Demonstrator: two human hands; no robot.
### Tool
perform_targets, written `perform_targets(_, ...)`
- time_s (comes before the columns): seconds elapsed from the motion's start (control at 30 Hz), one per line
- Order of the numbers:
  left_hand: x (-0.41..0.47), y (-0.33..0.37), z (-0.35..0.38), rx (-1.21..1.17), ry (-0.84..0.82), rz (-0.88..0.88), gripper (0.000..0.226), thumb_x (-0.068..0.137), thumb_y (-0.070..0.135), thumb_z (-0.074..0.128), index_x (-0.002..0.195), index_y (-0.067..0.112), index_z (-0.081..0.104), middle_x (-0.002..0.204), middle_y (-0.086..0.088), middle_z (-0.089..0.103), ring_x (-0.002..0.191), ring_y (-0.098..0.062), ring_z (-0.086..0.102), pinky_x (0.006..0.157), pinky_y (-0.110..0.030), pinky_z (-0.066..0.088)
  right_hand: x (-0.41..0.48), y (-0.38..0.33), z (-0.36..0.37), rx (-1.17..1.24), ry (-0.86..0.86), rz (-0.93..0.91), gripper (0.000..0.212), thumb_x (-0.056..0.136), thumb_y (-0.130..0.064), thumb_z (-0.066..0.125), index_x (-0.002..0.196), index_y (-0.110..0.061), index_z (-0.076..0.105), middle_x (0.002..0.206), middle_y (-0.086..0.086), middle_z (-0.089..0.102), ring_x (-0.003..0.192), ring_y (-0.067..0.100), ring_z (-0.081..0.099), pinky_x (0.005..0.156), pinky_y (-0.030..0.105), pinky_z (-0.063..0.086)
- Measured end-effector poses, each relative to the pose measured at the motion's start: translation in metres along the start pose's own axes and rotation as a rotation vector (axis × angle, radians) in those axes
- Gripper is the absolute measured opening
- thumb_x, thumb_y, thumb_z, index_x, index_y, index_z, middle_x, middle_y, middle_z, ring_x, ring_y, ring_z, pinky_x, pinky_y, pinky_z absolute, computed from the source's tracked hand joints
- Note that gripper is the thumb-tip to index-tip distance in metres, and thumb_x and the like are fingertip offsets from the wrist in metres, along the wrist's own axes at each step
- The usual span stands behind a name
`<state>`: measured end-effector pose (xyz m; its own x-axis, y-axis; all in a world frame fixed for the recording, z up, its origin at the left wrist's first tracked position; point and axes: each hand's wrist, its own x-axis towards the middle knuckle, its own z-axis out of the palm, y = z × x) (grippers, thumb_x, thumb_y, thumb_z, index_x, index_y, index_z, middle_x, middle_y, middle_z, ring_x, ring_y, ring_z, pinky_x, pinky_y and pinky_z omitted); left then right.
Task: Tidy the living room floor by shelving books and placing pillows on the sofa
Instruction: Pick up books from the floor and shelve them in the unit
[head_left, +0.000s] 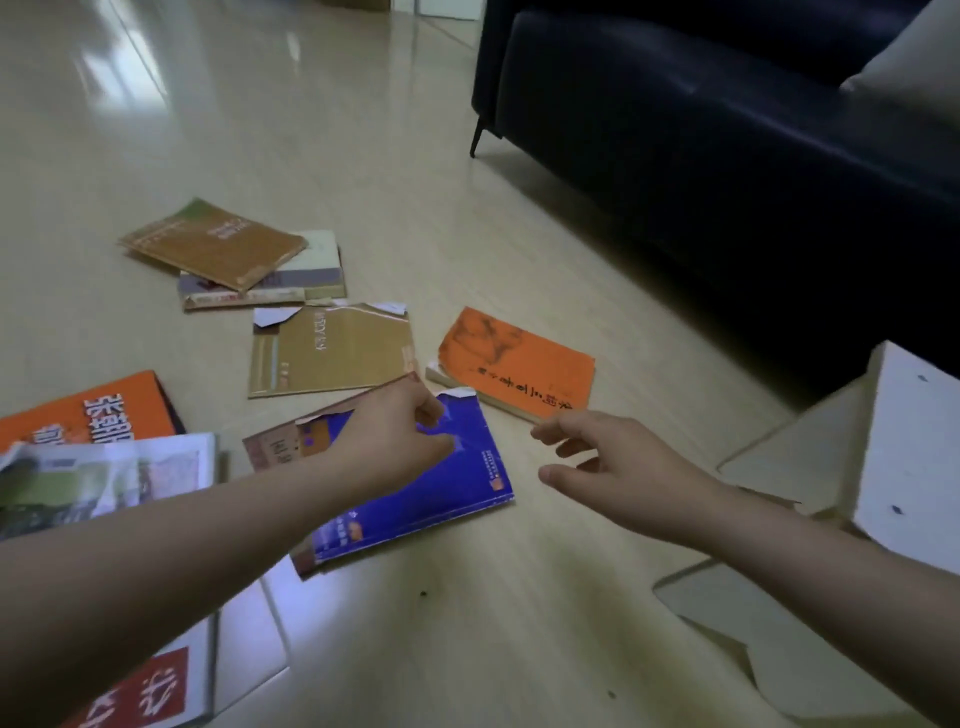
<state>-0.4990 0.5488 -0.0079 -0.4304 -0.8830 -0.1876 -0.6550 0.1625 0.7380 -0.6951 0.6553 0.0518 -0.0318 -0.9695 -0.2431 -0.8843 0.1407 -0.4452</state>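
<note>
- The left grip (395, 431) lies over the worn blue paperback book (415, 499), flat on the pale glossy floor (311, 130), fingers curled at its far edge, likely to lift it; whether they hold it I cannot tell.
- The right grip (613, 457) hovers released, fingers loose, just beside the tattered orange paperback book (519, 358), probably the next pick.
- The dark leather sofa (727, 156) stands beyond.

Glossy, smooth pale wood-look floor (311, 130), dark sofa (701, 156) in smooth leather-like skin with soft sheen, pale cloth pillow (909, 57), shiny paper-covered blue book (441, 493), matt orange book (519, 358), torn card-covered tan book (332, 353), matt white board shelf (909, 457)
</note>
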Motion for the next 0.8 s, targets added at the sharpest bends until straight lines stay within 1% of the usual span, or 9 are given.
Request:
perform_targets(0.07, -0.002, -0.023, 0.006, -0.029, 0.003, -0.044, 0.03, 0.083, 0.025, 0.069, 0.111, 0.017, 0.061, 0.11, 0.004, 0.062, 0.09, -0.014, 0.06, 0.069, -0.025, 0.047, 0.01, -0.011, 0.014, -0.075, -0.092, 0.016, 0.037, 0.091, -0.04, 0.058, 0.127, -0.036, 0.05, 0.126, -0.019, 0.052, 0.106, -0.002, 0.051, 0.086, 0.019, 0.05)
perform_targets(0.13, -0.005, -0.037, 0.014, -0.032, -0.019, -0.055, 0.03, 0.083, 0.024, 0.067, 0.112, 0.017, 0.06, 0.112, 0.002, 0.062, 0.097, -0.013, 0.058, 0.079, -0.025, 0.046, 0.017, -0.022, 0.017, -0.136, -0.167, 0.016, 0.037, 0.093, -0.041, 0.056, 0.128, -0.035, 0.049, 0.128, -0.018, 0.05, 0.108, -0.001, 0.05, 0.086, 0.019, 0.05)
perform_targets(0.23, -0.006, -0.048, 0.02, -0.069, -0.063, -0.071, 0.032, 0.085, 0.023, 0.066, 0.116, 0.018, 0.059, 0.113, 0.004, 0.06, 0.098, -0.011, 0.057, 0.078, -0.022, 0.044, 0.028, -0.035, 0.019, -0.221, -0.228, 0.009, 0.04, 0.093, -0.041, 0.055, 0.131, -0.032, 0.048, 0.131, -0.015, 0.05, 0.112, 0.002, 0.05, 0.086, 0.02, 0.05)
perform_targets(0.33, 0.001, -0.048, 0.024, -0.083, -0.066, -0.072, 0.033, 0.086, 0.024, 0.066, 0.117, 0.017, 0.058, 0.114, 0.004, 0.059, 0.1, -0.01, 0.056, 0.078, -0.022, 0.043, 0.038, -0.039, 0.022, -0.231, -0.221, 0.012, 0.042, 0.093, -0.041, 0.056, 0.133, -0.031, 0.048, 0.133, -0.014, 0.05, 0.115, 0.003, 0.049, 0.088, 0.024, 0.051)
perform_targets(0.4, 0.006, -0.052, 0.027, -0.102, -0.058, -0.086, 0.033, 0.086, 0.024, 0.066, 0.117, 0.017, 0.058, 0.114, 0.004, 0.06, 0.1, -0.01, 0.055, 0.078, -0.021, 0.043, 0.047, -0.036, 0.03, -0.216, -0.208, 0.013, 0.043, 0.092, -0.042, 0.057, 0.133, -0.032, 0.048, 0.134, -0.014, 0.05, 0.118, 0.003, 0.048, 0.085, 0.022, 0.051)
perform_targets(0.5, 0.014, -0.068, 0.026, -0.1, -0.044, -0.112, 0.031, 0.086, 0.024, 0.066, 0.116, 0.019, 0.058, 0.115, 0.004, 0.059, 0.099, -0.01, 0.056, 0.077, -0.022, 0.044, 0.069, -0.026, 0.051, -0.24, -0.208, 0.029, 0.044, 0.092, -0.04, 0.058, 0.134, -0.028, 0.048, 0.136, -0.009, 0.05, 0.12, 0.005, 0.047, 0.077, 0.016, 0.043)
perform_targets(0.6, 0.018, -0.09, 0.02, -0.088, 0.006, -0.145, 0.032, 0.085, 0.025, 0.066, 0.116, 0.02, 0.058, 0.115, 0.005, 0.06, 0.101, -0.011, 0.058, 0.082, -0.026, 0.049, 0.09, -0.018, 0.073, -0.21, -0.17, 0.054, 0.045, 0.093, -0.036, 0.057, 0.135, -0.024, 0.048, 0.138, -0.005, 0.051, 0.121, 0.009, 0.049, 0.084, 0.02, 0.043)
perform_targets(0.7, 0.02, -0.115, 0.01, -0.053, 0.063, -0.185, 0.031, 0.084, 0.025, 0.066, 0.114, 0.021, 0.058, 0.113, 0.006, 0.06, 0.099, -0.011, 0.059, 0.079, -0.026, 0.047, 0.112, -0.019, 0.099, -0.188, -0.164, 0.041, 0.047, 0.093, -0.037, 0.057, 0.137, -0.024, 0.046, 0.139, -0.004, 0.048, 0.123, 0.011, 0.048, 0.093, 0.025, 0.044)
perform_targets(0.8, 0.024, -0.133, 0.001, -0.062, 0.144, -0.202, 0.029, 0.084, 0.022, 0.066, 0.112, 0.018, 0.059, 0.11, 0.003, 0.063, 0.097, -0.012, 0.061, 0.077, -0.028, 0.05, 0.128, -0.022, 0.119, -0.205, -0.178, -0.025, 0.056, 0.091, -0.039, 0.059, 0.142, -0.023, 0.041, 0.146, -0.004, 0.04, 0.13, 0.013, 0.042, 0.101, 0.027, 0.04)
